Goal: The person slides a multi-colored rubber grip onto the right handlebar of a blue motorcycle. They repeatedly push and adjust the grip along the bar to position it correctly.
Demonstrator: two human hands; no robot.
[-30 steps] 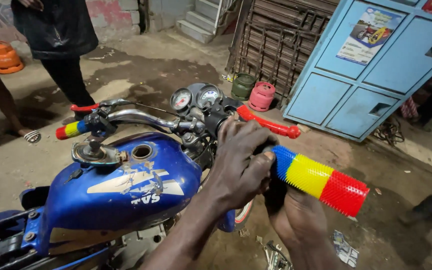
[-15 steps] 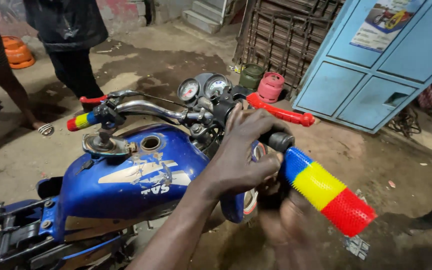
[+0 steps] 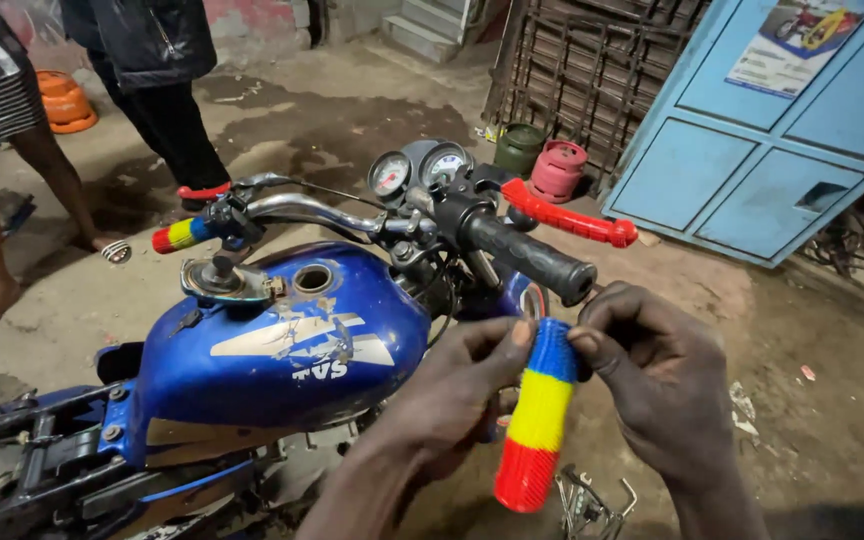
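Grip cover off handlebar, between hands.

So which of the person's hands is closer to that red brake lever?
Right. The right hand sits just below the red brake lever, pinching the striped grip cover; the left hand is lower and further left.

The handlebar grip cover is banded blue, yellow and red. The fuel tank is blue with a silver-white graphic; the brake lever is red, the bare handlebar grip black.
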